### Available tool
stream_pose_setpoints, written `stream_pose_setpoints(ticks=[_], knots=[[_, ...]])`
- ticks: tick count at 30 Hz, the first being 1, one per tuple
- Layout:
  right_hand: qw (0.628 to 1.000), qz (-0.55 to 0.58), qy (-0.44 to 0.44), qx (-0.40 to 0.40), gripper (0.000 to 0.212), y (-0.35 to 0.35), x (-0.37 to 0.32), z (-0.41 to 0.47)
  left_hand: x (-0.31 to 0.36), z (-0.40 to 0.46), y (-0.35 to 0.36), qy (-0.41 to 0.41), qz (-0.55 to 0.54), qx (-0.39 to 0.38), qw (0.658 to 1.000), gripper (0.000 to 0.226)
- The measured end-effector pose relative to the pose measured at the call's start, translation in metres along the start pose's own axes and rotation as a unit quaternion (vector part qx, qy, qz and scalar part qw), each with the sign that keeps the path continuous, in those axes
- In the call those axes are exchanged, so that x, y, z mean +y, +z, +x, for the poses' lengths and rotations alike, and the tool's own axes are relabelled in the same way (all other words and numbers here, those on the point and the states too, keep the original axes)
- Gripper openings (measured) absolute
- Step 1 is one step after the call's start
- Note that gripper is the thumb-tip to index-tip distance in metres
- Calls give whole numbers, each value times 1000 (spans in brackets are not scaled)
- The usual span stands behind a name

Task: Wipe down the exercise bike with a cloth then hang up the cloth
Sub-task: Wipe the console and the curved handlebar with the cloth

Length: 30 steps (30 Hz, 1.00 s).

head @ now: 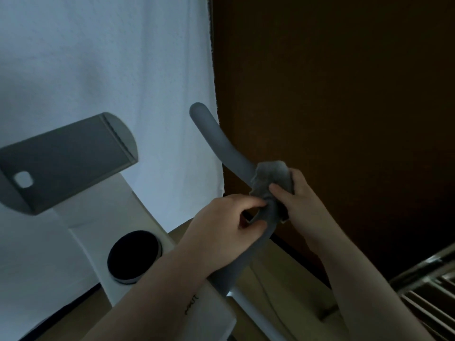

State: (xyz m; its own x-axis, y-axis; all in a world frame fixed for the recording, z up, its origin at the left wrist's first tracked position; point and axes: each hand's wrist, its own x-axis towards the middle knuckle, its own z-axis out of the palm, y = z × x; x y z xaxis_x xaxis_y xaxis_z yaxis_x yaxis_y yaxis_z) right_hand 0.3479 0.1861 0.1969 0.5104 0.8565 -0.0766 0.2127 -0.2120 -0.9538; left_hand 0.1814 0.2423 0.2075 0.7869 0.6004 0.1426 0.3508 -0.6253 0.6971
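Note:
The exercise bike's grey padded handlebar (216, 136) curves up from the white frame (98, 217) toward the upper middle. A grey cloth (270, 175) is wrapped around the bar about halfway along it. My right hand (295, 195) grips the cloth around the bar. Just below it, my left hand (221, 225) pinches the lower edge of the cloth against the bar. A grey console holder (66, 161) sits at the left, and a black round knob (134, 257) lies on the frame below it.
A white towel or sheet (110, 57) hangs behind the bike. A dark brown panel (332, 94) fills the right side. Metal rails of a rack (423, 279) show at the lower right. Light wooden floor lies beneath.

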Motion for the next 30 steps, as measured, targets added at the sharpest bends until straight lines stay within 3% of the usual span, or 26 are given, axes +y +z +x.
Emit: stream_pose_setpoints(ticks=[5, 10, 17, 22, 27, 30], knots=[[998, -54, 11, 12, 38, 15, -21, 27, 0, 1, 0, -21, 8, 12, 1000, 27], [985, -163, -20, 54, 21, 6, -5, -47, 3, 0, -1, -47, 23, 13, 999, 29], [989, -121, -8, 88, 35, 20, -19, -20, 2, 2, 0, -58, 22, 8, 998, 28], [989, -75, -22, 126, 41, 28, -6, -53, 4, 1, -1, -54, 17, 11, 998, 24], [982, -140, -15, 122, 45, 28, -20, -12, 0, 1, 1, -54, 21, 11, 998, 26], [987, -110, -21, 117, 50, 28, -11, -22, 0, -1, 1, -49, 27, 14, 998, 23]])
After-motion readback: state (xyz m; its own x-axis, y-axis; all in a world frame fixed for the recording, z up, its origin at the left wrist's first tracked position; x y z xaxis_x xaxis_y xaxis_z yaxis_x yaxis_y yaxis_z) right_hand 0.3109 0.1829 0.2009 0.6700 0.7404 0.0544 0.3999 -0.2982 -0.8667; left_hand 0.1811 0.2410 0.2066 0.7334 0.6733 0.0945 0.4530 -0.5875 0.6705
